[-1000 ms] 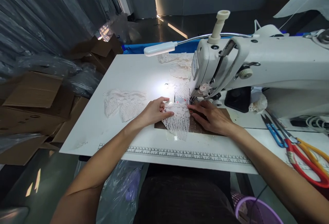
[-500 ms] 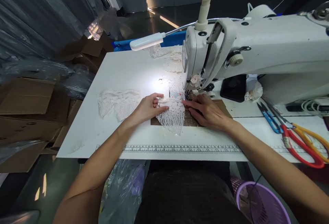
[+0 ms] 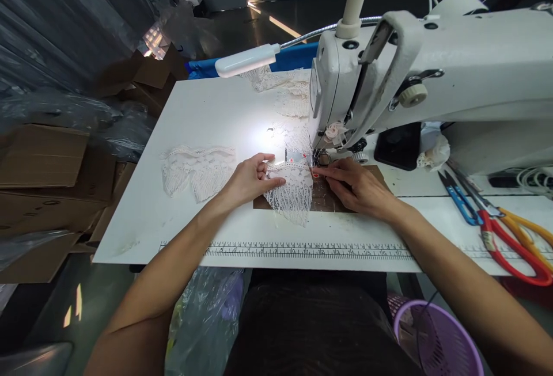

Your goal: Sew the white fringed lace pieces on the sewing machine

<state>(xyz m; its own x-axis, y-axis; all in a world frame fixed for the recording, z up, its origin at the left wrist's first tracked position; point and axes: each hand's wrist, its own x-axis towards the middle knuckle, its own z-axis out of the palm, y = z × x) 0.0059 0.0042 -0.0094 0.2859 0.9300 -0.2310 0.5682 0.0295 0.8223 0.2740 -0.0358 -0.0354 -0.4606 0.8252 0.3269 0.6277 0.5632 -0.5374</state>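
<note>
While the left hand [image 3: 250, 182] rests its thumb on the left part of a white openwork lace piece [image 3: 290, 193], index finger set apart, the right hand [image 3: 360, 188] has just shifted its index fingertip outward to the lace's right edge, thumb spread away. This seems to leave the left hand most of the steadying. The lace lies between both hands, just beside the sewing machine [image 3: 453, 71]'s needle area; whether the left fingers pinch underneath is hidden.

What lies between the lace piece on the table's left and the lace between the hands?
In the head view, the left hand and some white tabletop lie there; that hand touches the second lace.
</note>
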